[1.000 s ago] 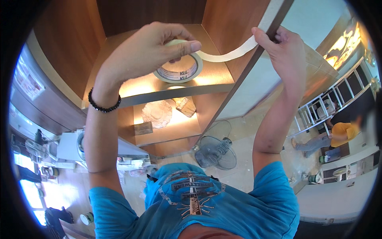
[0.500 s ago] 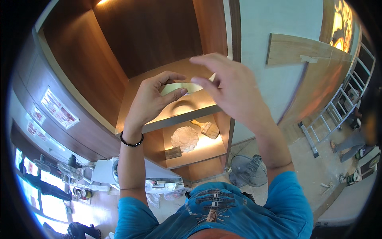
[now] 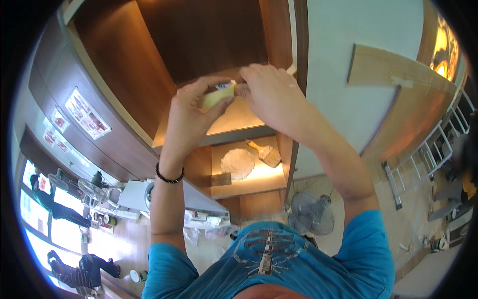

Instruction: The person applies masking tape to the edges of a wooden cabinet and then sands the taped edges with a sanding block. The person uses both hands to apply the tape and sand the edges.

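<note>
Up in front of the lit wooden cabinet (image 3: 239, 119), my left hand (image 3: 191, 112) grips a pale yellow roll of masking tape (image 3: 217, 96) between thumb and fingers; a bit of blue and white shows inside the roll. My right hand (image 3: 274, 94) is closed, its thumb and fingertips pinching at the right edge of the tape; the exact spot they hold is partly hidden. In the lower compartment, below both hands, lie a wide brush (image 3: 266, 153) with a yellow handle, a round pale ornate disc (image 3: 237, 163) and a small dark wooden block (image 3: 221, 179).
A standing fan (image 3: 312, 213) is on the floor right of the cabinet. Wooden panels (image 3: 388, 70) lean by the pale wall, with a metal ladder (image 3: 423, 149) farther right. Grey doors with photo sheets (image 3: 87, 113) flank the left. Two people (image 3: 82, 269) are at the far left.
My right hand has come down and in to the left, its fingers now closed against the tape. The tape roll has tilted in my left hand. The view has shifted slightly.
</note>
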Demonstrator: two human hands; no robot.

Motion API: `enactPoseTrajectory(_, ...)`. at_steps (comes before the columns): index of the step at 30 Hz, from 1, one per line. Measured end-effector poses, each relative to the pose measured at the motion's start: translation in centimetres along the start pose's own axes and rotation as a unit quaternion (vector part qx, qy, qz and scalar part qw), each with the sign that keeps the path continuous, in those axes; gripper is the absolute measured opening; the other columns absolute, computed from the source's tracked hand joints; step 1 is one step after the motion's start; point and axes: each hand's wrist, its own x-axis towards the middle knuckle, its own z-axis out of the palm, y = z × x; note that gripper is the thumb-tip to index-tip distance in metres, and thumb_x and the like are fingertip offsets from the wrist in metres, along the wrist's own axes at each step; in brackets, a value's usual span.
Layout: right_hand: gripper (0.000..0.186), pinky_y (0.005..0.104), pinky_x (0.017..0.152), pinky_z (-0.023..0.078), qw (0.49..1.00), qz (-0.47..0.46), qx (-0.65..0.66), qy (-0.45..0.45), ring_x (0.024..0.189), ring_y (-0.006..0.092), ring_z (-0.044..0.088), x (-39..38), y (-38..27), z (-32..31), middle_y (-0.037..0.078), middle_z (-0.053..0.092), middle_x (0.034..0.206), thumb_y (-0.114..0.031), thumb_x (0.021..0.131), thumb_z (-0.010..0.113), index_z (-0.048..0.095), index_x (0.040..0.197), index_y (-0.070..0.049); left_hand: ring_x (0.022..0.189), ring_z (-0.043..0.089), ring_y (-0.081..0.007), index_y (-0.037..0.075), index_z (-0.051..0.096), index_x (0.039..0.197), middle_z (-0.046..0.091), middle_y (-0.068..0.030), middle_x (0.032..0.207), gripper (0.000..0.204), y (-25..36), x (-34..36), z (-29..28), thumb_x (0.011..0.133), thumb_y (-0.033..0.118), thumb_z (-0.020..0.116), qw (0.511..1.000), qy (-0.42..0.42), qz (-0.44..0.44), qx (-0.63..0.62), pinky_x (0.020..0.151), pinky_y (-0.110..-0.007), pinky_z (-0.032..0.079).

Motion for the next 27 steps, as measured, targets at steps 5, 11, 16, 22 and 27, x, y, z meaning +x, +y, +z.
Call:
enactPoseTrajectory(5, 0.012, 0.0456, 0.073, 0.057, 0.999, -0.02, -0.025, 0.003, 0.086, 0.0324, 0.072, 0.8, -1.2, -1.1, 0.013, 0.069, 0.096, -0.012, 0.09, 0.067, 0.067, 0.098, -0.003, 0.098, 0.065, -0.0246, 0.012, 0.073, 0.12, 0.075, -0.0059, 0.103, 0.037, 0.2, -0.6, 0.3, 0.085, 0.014, 0.08, 0.979, 0.088, 0.089, 0.161, 0.101, -0.04, 0.044)
enactPoseTrajectory(11, 0.012, 0.0411, 0.062, 0.055, 0.994, -0.078, -0.047, 0.06, 0.073, 0.0288, 0.071, -0.3, -1.4, -0.6, 0.009, 0.065, 0.095, -0.008, 0.089, 0.064, 0.064, 0.1, -0.003, 0.077, 0.067, -0.0198, 0.006, 0.068, 0.12, 0.073, -0.0091, 0.092, 0.034, 0.1, -0.3, 0.7, 0.086, 0.006, 0.07, 0.997, 0.047, 0.034, 0.058, 0.077, -0.034, 0.052)
enactPoseTrajectory(16, 0.012, 0.0393, 0.059, 0.054, 0.989, -0.095, -0.085, 0.078, 0.071, 0.0267, 0.07, -0.8, -1.2, -0.4, 0.009, 0.061, 0.093, -0.006, 0.087, 0.063, 0.061, 0.099, -0.003, 0.066, 0.063, -0.013, 0.006, 0.066, 0.122, 0.069, -0.0073, 0.082, 0.028, 0.7, 0.3, 1.7, 0.095, 0.009, 0.066, 0.998, 0.014, -0.046, 0.028, 0.064, -0.03, 0.052)
enactPoseTrajectory(22, 0.009, 0.0384, 0.055, 0.052, 0.984, -0.106, -0.065, 0.13, 0.068, 0.0249, 0.068, 0.0, 0.0, 0.1, 0.007, 0.059, 0.09, -0.003, 0.087, 0.062, 0.061, 0.095, -0.006, 0.06, 0.059, -0.0105, 0.002, 0.07, 0.114, 0.068, -0.0055, 0.079, 0.018, 0.3, 1.4, 1.2, 0.099, 0.012, 0.065, 0.998, 0.019, -0.063, 0.006, 0.057, -0.028, 0.05)
enactPoseTrajectory(27, 0.012, 0.037, 0.054, 0.051, 0.973, -0.136, -0.036, 0.182, 0.066, 0.0245, 0.067, 0.7, 1.0, 1.1, 0.004, 0.059, 0.089, -0.003, 0.085, 0.062, 0.062, 0.095, -0.01, 0.068, 0.063, -0.0095, 0.0, 0.07, 0.112, 0.069, -0.0059, 0.08, 0.018, -1.3, 1.5, 2.0, 0.101, 0.013, 0.065, 0.997, 0.066, 0.026, -0.007, 0.061, -0.027, 0.049)
